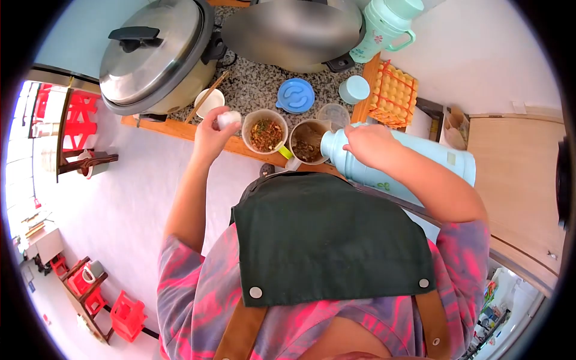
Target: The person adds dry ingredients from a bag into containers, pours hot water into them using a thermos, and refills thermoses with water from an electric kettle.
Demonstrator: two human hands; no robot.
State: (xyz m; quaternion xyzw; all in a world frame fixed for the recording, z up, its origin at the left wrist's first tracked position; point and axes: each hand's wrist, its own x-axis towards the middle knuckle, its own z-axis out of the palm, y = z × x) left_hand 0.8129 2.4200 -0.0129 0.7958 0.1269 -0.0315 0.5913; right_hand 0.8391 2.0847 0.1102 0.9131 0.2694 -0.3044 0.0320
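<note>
My right hand (pixel 372 146) is wrapped round a light blue thermos flask (pixel 435 159), which lies tilted almost level. Its mouth rests at the rim of a measuring cup (pixel 294 163) holding brownish liquid with dark bits (pixel 307 146). Pinched in the fingers of my left hand (pixel 209 137) is a small white stopper (pixel 228 120), raised near the counter's front edge. Just right of it stands a second cup (pixel 247 119) with chopped red and green seasoning (pixel 265 134). A yellow-green handle (pixel 284 152) shows between both cups.
Behind sit a white bowl (pixel 210 103) with chopsticks (pixel 207 97), a blue lid (pixel 295 96), a clear lid (pixel 333 114) and a light blue flask cap (pixel 354 89). Two large cookers (pixel 159 57) line the back. Egg trays (pixel 393 95) and another thermos (pixel 384 30) stand right.
</note>
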